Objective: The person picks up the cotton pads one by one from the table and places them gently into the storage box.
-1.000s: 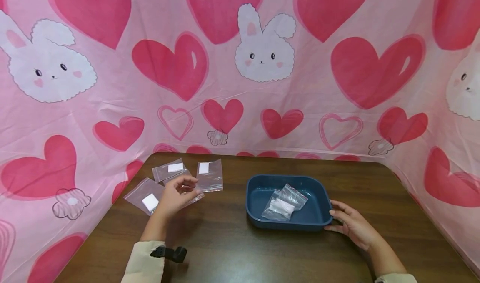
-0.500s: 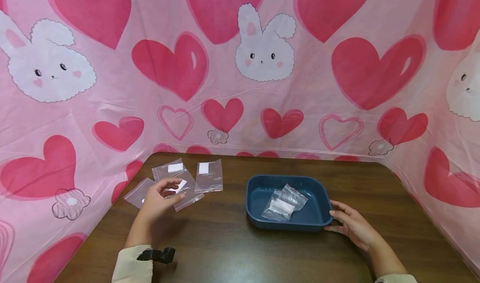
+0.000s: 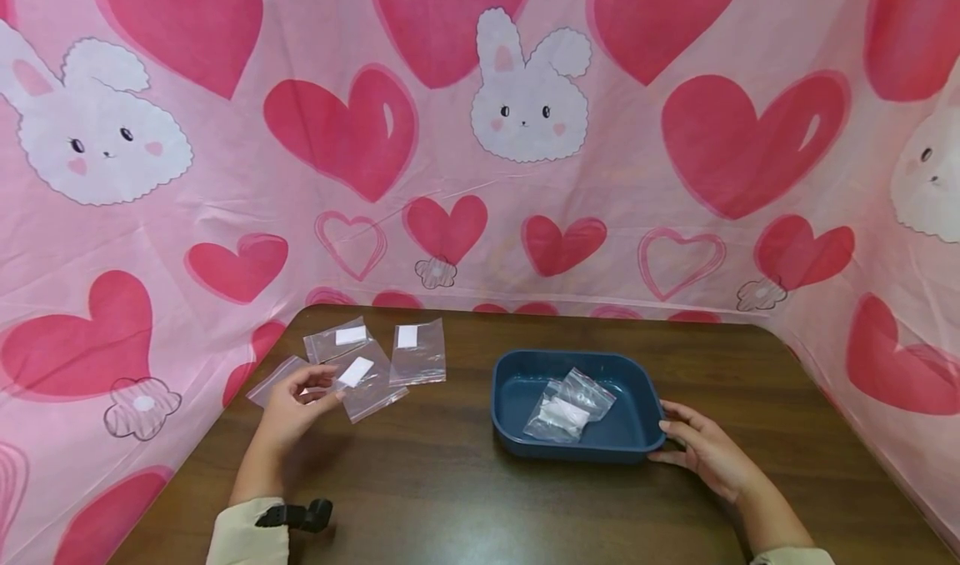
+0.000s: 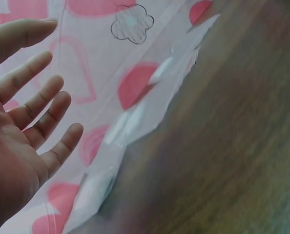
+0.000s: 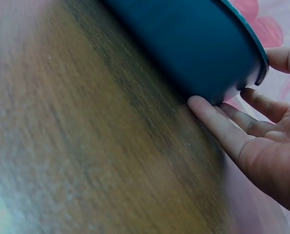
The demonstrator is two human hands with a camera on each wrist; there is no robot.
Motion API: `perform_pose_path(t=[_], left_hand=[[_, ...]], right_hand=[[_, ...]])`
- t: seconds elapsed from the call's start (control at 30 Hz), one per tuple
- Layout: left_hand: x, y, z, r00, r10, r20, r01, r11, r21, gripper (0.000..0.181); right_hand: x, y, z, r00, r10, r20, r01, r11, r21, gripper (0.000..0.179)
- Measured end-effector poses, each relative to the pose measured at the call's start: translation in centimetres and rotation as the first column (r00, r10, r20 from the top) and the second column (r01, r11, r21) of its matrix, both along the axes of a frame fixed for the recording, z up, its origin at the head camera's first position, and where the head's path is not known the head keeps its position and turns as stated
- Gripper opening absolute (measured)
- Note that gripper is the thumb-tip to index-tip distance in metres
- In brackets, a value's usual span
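My left hand [image 3: 296,402] hovers over the leftmost clear zip bag [image 3: 264,383], hiding much of it. Nothing is between its spread, loosely bent fingers [image 4: 42,105] in the left wrist view. Just beyond them lies another zip bag [image 3: 375,397] with a white rectangular piece [image 3: 356,372]. Two more such bags lie behind, one at the far left [image 3: 322,344] and one to its right [image 3: 422,361]. My right hand [image 3: 708,450] touches the right end of a blue rectangular tub [image 3: 504,436], its thumb [image 5: 218,122] low by the corner and fingers near the rim.
Inside the tub lie crumpled zip bags [image 3: 588,394] with white contents. The brown wooden table [image 3: 450,507] has its far edge against a pink curtain [image 3: 435,165] printed with hearts and rabbits, which also rises on both sides. A black strap [image 3: 296,515] circles my left cuff.
My left hand has moved left, off the middle bag and over the leftmost one, uncovering the middle bag's white piece. My right hand, the tub and the bags have stayed put.
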State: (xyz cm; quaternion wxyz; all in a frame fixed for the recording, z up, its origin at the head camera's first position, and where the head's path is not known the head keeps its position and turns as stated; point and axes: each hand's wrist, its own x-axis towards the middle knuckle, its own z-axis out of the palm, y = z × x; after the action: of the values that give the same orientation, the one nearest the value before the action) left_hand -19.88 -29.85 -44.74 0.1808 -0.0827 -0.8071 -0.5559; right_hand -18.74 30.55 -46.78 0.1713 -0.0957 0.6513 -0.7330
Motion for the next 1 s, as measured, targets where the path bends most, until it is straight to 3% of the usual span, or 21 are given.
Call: perform_pose_path(t=[0.4,0.7,1.0], left_hand=[[0.1,-2.3,-1.1,0.987,0.095,0.132,-0.095,0.995,-0.005,0.05],[-0.5,-4.1,-1.8,0.976,0.18,0.124,-0.162,0.976,-0.145,0.048],[-0.7,-4.6,-2.0,0.958,0.239,0.158,-0.201,0.954,-0.224,0.051]], right_hand=[[0.0,0.0,-0.1,1.0,0.007,-0.004,-0.007,1.0,-0.021,0.037],[0.0,0.0,0.0,1.0,-0.005,0.004,0.005,1.0,0.012,0.041],[0.0,0.0,-0.1,1.0,-0.017,0.007,0.016,0.999,0.028,0.044]])
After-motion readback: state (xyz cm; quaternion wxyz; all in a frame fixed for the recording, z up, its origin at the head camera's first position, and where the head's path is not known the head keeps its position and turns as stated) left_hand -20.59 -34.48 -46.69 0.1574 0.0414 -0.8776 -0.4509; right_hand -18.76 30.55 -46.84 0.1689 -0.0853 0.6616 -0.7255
